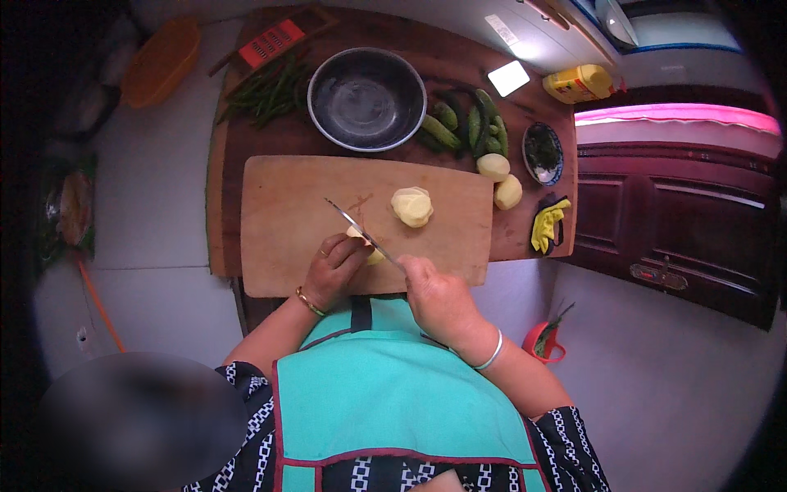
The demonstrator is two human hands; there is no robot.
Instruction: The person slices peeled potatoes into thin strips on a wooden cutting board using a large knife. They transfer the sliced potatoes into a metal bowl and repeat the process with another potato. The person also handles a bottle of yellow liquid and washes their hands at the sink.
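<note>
Potato piece (366, 246) under left grip (334, 266) — knife (361, 231) clenched in right grip (434, 291).

A dark wooden desk (525, 238) carries a pale cutting board (287, 221) at its near side. Behind the board stand a metal bowl (366, 99), green beans (266, 92), cucumbers (463, 123), two peeled potatoes (500, 179), a small dish (543, 153), a red grater (270, 43) and yellow gloves (548, 223).
</note>
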